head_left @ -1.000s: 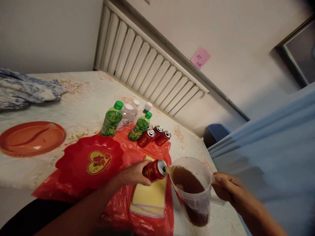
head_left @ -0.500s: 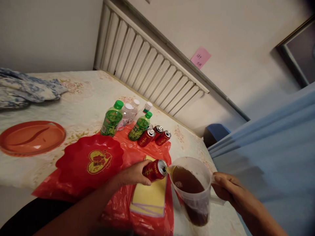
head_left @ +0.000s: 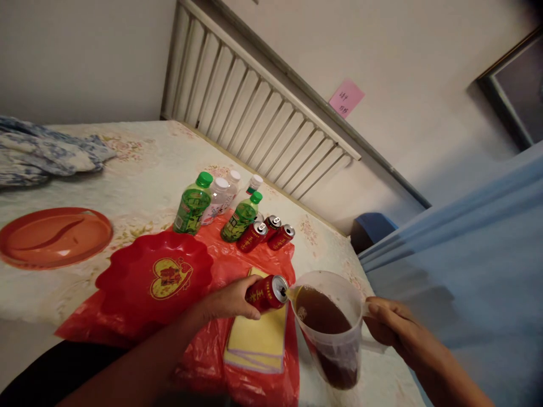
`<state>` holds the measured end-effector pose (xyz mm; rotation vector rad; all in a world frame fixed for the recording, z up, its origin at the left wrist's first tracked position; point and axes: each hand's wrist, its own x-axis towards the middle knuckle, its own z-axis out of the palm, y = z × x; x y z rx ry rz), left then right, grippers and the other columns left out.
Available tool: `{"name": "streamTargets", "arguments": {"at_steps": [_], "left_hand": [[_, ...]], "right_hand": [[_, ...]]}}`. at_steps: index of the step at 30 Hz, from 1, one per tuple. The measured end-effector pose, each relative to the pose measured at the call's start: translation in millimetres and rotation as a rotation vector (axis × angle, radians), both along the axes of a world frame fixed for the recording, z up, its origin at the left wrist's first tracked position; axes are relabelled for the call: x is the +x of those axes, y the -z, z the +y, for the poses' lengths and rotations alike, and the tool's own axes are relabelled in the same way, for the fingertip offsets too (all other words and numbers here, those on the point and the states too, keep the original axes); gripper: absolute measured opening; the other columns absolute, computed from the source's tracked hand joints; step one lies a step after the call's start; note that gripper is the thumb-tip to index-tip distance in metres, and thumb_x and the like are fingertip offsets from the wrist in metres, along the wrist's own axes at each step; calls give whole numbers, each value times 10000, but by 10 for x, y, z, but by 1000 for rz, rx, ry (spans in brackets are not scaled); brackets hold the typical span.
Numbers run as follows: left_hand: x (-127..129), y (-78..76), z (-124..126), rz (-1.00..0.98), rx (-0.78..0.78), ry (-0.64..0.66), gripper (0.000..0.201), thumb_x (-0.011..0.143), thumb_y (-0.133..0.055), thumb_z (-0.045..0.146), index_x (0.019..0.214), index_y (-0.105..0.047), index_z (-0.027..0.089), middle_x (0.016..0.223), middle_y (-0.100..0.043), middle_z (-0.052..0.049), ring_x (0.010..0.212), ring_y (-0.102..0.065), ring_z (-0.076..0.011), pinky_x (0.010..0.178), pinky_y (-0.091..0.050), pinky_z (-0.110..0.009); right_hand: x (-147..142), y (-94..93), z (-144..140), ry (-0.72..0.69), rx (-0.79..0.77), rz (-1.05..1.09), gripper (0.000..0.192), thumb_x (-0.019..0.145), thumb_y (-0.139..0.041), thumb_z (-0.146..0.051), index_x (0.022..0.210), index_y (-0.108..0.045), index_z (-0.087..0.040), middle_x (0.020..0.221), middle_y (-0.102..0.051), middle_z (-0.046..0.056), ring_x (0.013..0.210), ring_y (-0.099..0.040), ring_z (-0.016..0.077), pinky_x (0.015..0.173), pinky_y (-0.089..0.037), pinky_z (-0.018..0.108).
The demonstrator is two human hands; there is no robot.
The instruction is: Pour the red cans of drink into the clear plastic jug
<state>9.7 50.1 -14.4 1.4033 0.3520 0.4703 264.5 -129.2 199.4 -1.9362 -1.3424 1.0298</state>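
My left hand point(head_left: 232, 298) is closed around a red drink can point(head_left: 263, 294), holding it tilted with its opened top toward the right. A clear plastic measuring jug point(head_left: 335, 350) with brown liquid inside leans toward that can, its spout at the can's opening. Some liquid shows in the spout; I cannot tell how fast it flows. The jug's handle is gripped by my right hand point(head_left: 392, 322). Beneath the can lies a folded yellow cloth point(head_left: 257, 342) on a red plastic sheet point(head_left: 199, 356).
Behind the can stand several red cans point(head_left: 280, 237), green-capped bottles point(head_left: 193, 206) and white-capped bottles point(head_left: 217, 198). A scalloped red tray point(head_left: 127, 277) and an orange lid point(head_left: 55, 240) are on the left. Blue curtain point(head_left: 458, 265) hangs at the right.
Both hands, the can and the jug hold almost the same place. Bubbles on the brown liquid have shifted slightly toward the spout side.
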Motion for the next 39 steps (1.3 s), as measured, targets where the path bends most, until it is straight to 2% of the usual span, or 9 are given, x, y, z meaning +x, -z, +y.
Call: {"name": "streamTargets", "arguments": {"at_steps": [6,12,20,29,35,39], "left_hand": [[-11,-30,-7,10,19,-7,763,545,-783,137,1261,-522,168,1204,-658,-50,1116,-599,-277,893,-476,-318],[-18,-55,-19,5,-3,2,734,552,-766,139,1246,-527,161,1168,-660,-54,1076,-608,-277,835,-490,-314],[-23,-56,-22,-11,-23,10,708,559,-771,155,1229,-542,161,1175,-656,-54,1073,-605,-273,853,-486,-322],[-17,-20,-31,-43,-101,18,723,544,-760,143,1234,-545,173,1102,-674,-26,1003,-613,-242,776,-485,-281],[-8,17,-82,-87,-158,51,736,507,-785,136,1207,-565,188,1083,-680,-15,1013,-609,-243,827,-493,-308],[-55,-18,-125,-96,-146,126,760,489,-830,168,1206,-578,200,1112,-676,-23,1036,-602,-258,850,-493,-326]], "right_hand": [[16,24,15,-2,0,18,521,861,-522,-609,554,-357,-221,510,-249,-79,500,-167,90,481,-152,267],[70,95,-21,1,17,32,520,874,-512,-608,563,-362,-219,520,-251,-78,505,-173,89,483,-154,265],[20,218,-15,41,48,84,540,848,-535,-634,556,-346,-221,513,-238,-84,496,-152,82,469,-134,261],[34,323,-51,39,132,132,545,876,-509,-628,558,-341,-219,514,-254,-75,497,-171,87,474,-151,262],[86,426,-28,157,200,200,547,904,-471,-615,548,-388,-208,506,-242,-74,498,-161,91,482,-148,270],[88,435,75,219,278,241,545,905,-501,-570,516,-375,-210,489,-226,-74,496,-156,94,483,-143,278]]}}
